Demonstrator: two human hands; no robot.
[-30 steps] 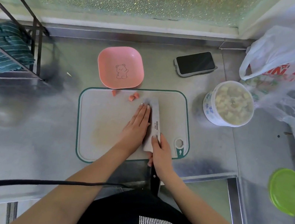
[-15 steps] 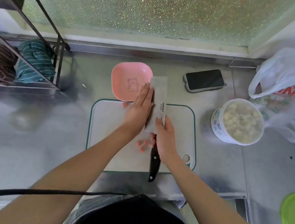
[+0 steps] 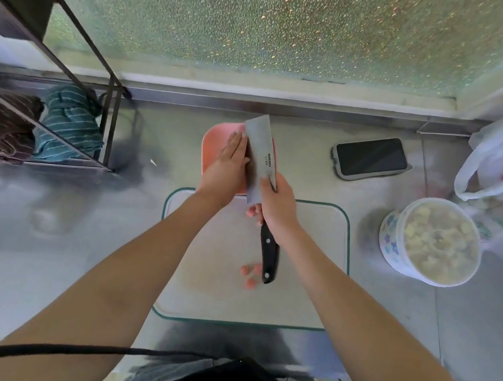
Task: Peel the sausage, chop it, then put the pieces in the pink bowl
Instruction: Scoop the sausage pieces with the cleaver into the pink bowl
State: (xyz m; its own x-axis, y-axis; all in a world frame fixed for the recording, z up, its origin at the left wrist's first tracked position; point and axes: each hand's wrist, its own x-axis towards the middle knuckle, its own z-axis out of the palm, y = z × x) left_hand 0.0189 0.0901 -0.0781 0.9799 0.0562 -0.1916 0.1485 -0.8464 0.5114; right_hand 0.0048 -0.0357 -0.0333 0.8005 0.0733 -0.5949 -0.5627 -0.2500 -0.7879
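Head view: the right hand [image 3: 277, 208] grips the cleaver [image 3: 260, 158] over the pink bowl [image 3: 214, 144], while the left hand [image 3: 227, 166], fingers straight, presses against the blade. Chopping looks done; a few sausage pieces [image 3: 250, 275] remain on the cutting board [image 3: 313, 267].

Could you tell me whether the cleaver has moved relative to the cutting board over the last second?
Yes. The cleaver has moved from the cutting board, past its far edge, to above the pink bowl.
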